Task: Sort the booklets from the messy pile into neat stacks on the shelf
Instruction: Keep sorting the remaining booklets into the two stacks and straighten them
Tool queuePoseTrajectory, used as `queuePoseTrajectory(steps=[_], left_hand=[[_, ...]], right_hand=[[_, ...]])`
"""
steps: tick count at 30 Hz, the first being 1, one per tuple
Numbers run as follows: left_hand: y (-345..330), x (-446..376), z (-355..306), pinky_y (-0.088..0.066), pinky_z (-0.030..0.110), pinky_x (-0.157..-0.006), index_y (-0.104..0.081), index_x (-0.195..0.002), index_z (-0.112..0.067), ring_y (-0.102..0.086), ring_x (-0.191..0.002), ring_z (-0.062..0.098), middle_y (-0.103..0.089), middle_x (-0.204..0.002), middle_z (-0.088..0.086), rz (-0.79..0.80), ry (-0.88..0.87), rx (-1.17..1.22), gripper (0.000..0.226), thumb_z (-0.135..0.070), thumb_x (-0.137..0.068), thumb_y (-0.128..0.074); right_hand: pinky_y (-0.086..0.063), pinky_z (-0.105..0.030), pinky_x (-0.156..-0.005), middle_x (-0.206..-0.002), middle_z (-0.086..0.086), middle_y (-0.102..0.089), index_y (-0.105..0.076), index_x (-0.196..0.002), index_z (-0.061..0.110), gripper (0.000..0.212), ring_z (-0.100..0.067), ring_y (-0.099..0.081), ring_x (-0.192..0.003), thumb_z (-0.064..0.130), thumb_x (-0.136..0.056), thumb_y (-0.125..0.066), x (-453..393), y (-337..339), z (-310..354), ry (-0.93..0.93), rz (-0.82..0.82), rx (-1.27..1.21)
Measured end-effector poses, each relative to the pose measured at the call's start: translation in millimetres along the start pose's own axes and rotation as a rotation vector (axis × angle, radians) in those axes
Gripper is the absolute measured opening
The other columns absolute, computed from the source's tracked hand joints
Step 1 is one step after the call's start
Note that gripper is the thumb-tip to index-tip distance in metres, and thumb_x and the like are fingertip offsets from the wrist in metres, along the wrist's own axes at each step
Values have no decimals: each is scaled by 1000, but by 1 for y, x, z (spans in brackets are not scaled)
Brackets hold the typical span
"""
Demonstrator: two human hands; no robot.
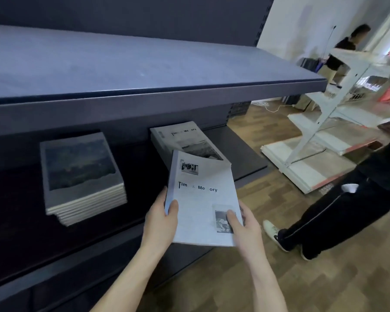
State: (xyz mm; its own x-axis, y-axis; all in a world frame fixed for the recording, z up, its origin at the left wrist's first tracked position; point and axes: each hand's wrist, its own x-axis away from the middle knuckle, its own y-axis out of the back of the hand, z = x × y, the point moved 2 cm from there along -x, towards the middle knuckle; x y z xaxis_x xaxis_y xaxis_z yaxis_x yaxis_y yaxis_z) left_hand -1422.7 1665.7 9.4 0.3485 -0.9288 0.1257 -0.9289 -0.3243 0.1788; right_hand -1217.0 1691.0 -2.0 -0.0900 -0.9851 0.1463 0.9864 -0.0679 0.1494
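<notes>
Gripping a white booklet titled "Time & Memory" by its near corners, both hands hold it up just in front of the dark shelf: the left hand clasps the left edge with its thumb on the cover, and the right hand pinches the lower right corner with its thumb over a small printed photo. The booklet's far edge overlaps the white stack of matching booklets on the shelf's right side; whether they touch I cannot tell. Well to the left on the same shelf sits a second stack, grey-bordered with a dark picture on top. So: two stacks and one booklet in hand. Above runs a bare upper shelf board. The floor is wood-patterned. A white rack stands to the right, one person in dark trousers stands close by, and another person is farther back.
</notes>
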Motion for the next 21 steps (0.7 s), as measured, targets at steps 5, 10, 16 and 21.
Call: queuePoseTrajectory(steps=[5,10,16,21], left_hand=[[-20,-24,-5,-37,21,-106,-47,-142,-30,-51,-125,5,-58,-131,-17,-42,39,-20,44,-27,-98,-55],[-51,-23,-20,-47,23,-99,-53,-118,-49,-61,-111,-2,-66,-115,-24,0,-35,-15,52,-13,-86,-73],[-85,-7,-15,-31,-1,-92,-34,-127,-62,-35,-124,-22,-34,-137,-36,-194,-69,-203,81,-25,-75,-84],[-108,-9,-11,-32,14,-102,-29,-134,-59,-33,-130,-15,-33,-140,-35,-342,-75,-316,73,-37,-82,-75]], right_hand=[[-52,-20,-63,-109,4,-73,-54,-120,27,24,-10,-73,-87,24,-98,-62,-49,4,1,-47,18,-84],[-50,-12,-71,-113,8,-66,-52,-122,26,38,7,-65,-91,21,-90,-73,-92,24,7,9,161,-104],[-53,-24,-87,-129,3,-59,-36,-135,33,80,-6,-63,-111,12,-76,-85,-137,43,-5,69,443,-44],[-51,-30,-100,-143,7,-48,-35,-128,56,78,-6,-56,-123,24,-76,-84,-164,50,-7,181,553,21]])
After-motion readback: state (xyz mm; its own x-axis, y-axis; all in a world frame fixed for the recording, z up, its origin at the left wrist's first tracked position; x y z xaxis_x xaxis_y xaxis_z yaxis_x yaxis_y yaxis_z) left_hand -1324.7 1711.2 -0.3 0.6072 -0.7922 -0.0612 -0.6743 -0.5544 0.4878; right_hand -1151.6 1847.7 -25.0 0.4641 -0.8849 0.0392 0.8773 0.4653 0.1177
